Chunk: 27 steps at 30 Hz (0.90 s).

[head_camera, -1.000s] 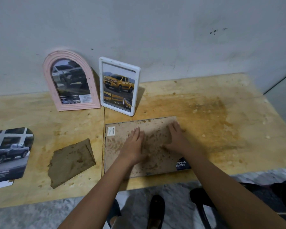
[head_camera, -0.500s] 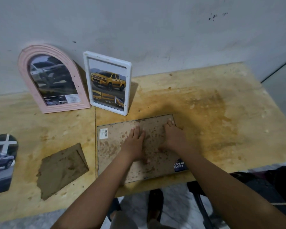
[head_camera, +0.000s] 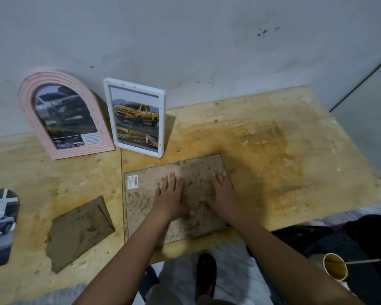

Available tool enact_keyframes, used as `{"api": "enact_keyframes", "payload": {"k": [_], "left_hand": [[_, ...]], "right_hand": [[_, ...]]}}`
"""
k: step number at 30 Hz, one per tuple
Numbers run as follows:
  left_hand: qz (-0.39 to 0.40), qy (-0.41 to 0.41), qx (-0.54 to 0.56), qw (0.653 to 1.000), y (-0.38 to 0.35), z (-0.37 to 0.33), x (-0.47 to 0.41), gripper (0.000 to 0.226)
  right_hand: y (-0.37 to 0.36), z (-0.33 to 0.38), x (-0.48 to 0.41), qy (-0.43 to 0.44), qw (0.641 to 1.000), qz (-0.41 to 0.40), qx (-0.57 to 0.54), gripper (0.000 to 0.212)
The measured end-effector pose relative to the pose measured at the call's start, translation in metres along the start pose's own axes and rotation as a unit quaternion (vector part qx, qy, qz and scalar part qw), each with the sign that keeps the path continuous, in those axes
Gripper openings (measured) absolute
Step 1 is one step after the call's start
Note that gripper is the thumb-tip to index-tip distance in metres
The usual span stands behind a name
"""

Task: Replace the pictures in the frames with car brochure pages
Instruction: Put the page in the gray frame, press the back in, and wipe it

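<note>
We count three frames on the worktop [head_camera: 273, 150]: the pink frame [head_camera: 28, 111] and white frame [head_camera: 162, 119] lean on the wall [head_camera: 207, 51], each showing a car page [head_camera: 136, 115]; the third frame [head_camera: 141, 201] lies face down, our left hand [head_camera: 169, 200] and right hand [head_camera: 223, 192] pressed flat on its back, fingers straight.

Stained matt plywood table [head_camera: 273, 150], blotched fibreboard frame back [head_camera: 145, 194], glossy brochure page [head_camera: 0, 227], ridged pink frame [head_camera: 29, 102].

Both forearms reach forward, side by side. The left hand [head_camera: 169, 195] lies flat, palm down, fingers straight and slightly spread. Just beside it the right hand [head_camera: 224, 192] is flat too, fingers straight and pointing away, thumbs inward.
</note>
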<state>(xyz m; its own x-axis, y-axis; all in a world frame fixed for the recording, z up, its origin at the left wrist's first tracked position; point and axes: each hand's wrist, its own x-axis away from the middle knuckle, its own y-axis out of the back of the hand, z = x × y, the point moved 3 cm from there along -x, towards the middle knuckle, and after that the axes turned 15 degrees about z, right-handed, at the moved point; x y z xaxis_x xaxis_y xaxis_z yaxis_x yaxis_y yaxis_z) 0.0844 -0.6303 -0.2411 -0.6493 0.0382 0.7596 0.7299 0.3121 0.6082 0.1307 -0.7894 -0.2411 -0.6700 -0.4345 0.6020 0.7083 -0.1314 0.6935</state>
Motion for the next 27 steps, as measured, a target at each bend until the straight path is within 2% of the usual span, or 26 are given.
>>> {"api": "enact_keyframes", "payload": {"k": [3,5,7,9,15,20,22,23,25,27], "left_hand": [[-0.044,0.038,0.01,0.998,-0.019,0.005,0.013,0.098],[-0.087,0.043,0.004,0.995,-0.036,0.012,0.019,0.091],[-0.112,0.03,-0.002,0.993,-0.047,0.017,0.021,0.097],[-0.119,0.017,0.01,0.993,-0.052,0.021,0.018,0.097],[-0.135,-0.009,0.017,0.991,-0.058,0.023,0.016,0.091],[-0.127,-0.065,0.05,0.988,-0.051,0.03,0.024,0.086],[-0.134,-0.112,0.105,0.979,-0.046,0.039,0.035,0.077],[-0.162,-0.117,0.131,0.971,-0.043,0.044,0.044,0.073],[-0.245,-0.078,0.189,0.948,-0.037,0.058,0.061,0.065],[-0.304,-0.007,0.258,0.917,-0.035,0.073,0.072,0.06]], "right_hand": [[-0.016,0.002,0.016,-0.005,0.999,-0.04,0.03,0.073],[-0.023,0.001,0.019,0.001,0.998,-0.059,0.034,0.08],[-0.029,-0.003,0.015,0.013,0.998,-0.057,0.04,0.087],[-0.032,-0.007,0.01,0.021,0.998,-0.043,0.033,0.083],[-0.044,-0.012,0.003,0.029,0.998,-0.04,0.047,0.101],[-0.03,-0.012,0.01,0.001,0.998,-0.013,0.059,0.079],[-0.015,-0.013,0.012,0.002,1.0,-0.019,0.001,0.072],[-0.006,-0.012,0.013,0.004,0.997,-0.05,-0.05,0.065],[0.01,-0.013,0.016,0.001,0.975,-0.144,-0.17,0.05],[0.02,-0.014,0.018,-0.028,0.946,-0.187,-0.263,0.045]]}}
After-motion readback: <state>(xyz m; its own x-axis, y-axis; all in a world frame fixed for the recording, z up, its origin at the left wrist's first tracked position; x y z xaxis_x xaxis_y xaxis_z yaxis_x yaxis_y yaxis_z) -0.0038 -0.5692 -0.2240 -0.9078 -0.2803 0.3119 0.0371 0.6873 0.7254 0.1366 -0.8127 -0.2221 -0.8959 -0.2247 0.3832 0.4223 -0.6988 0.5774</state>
